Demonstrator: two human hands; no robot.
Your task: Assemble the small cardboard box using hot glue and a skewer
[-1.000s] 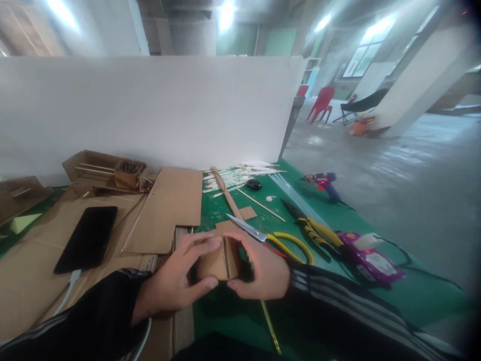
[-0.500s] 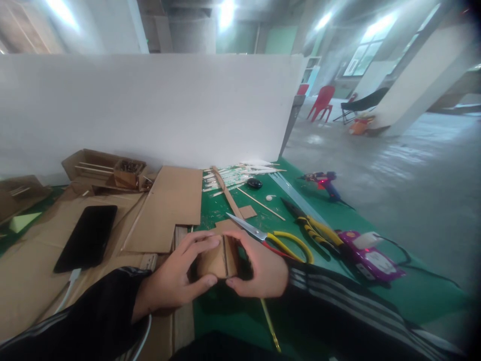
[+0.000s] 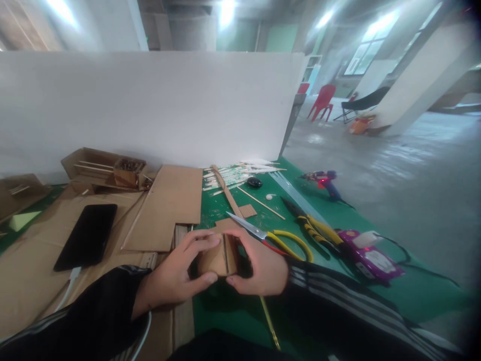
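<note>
Both of my hands grip a small cardboard piece [image 3: 214,258] with a dark slit running down it, above the green tabletop. My left hand [image 3: 180,268] holds its left side, thumb at the near lower edge and fingers over the top. My right hand [image 3: 261,263] closes on the right side in the same way. The piece's underside is hidden. Just beyond my right hand lie open scissors [image 3: 250,228] with yellow and red handles. A thin yellowish rod [image 3: 269,323] lies below my right hand.
Pliers [image 3: 311,225], a purple power strip [image 3: 372,258] and a glue gun [image 3: 323,183] lie on the right. Glue sticks [image 3: 291,190] and thin wooden sticks [image 3: 229,178] are farther back. Left are a cardboard sheet [image 3: 169,200], a phone [image 3: 87,235] on its cable and a cardboard box [image 3: 90,163].
</note>
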